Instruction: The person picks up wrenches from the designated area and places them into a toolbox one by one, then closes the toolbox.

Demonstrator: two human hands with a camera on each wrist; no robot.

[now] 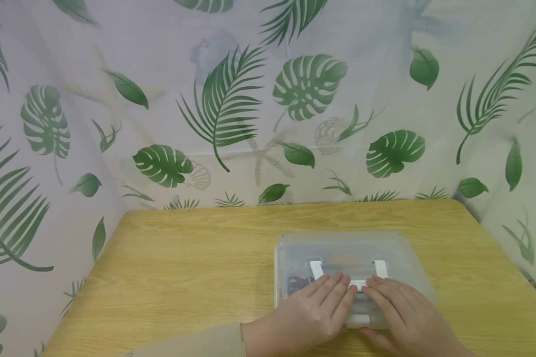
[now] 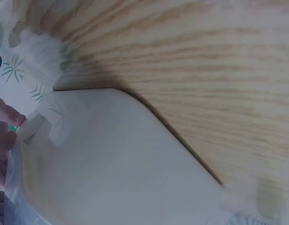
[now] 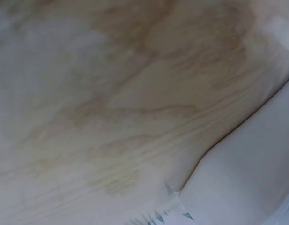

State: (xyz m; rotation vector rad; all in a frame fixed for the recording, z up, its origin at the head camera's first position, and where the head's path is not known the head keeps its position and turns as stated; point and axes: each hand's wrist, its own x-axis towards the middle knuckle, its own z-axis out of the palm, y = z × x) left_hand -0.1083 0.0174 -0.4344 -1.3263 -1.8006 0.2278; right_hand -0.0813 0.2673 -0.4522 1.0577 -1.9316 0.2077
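A clear plastic storage box (image 1: pixel 353 245) with a white handle (image 1: pixel 381 268) on its lid lies flat on the table, right of centre. My left hand (image 1: pixel 314 305) reaches over the front left of the lid, fingertips at the handle's middle bar. From the other side my right hand (image 1: pixel 404 307) grips the front, fingers over the lid and thumb lower at the front side. Between the hands a white latch (image 1: pixel 358 321) shows on the front. Dark items (image 1: pixel 297 283) show through the lid. Fingers (image 2: pixel 4 140) appear at the box's edge in the left wrist view.
The wood-grain table (image 1: pixel 192 258) extends left of the box and behind it. A leaf-printed cloth (image 1: pixel 245 124) hangs along the back and both sides. The right wrist view shows mostly blurred wood grain (image 3: pixel 149 126) and a pale surface past a dark edge.
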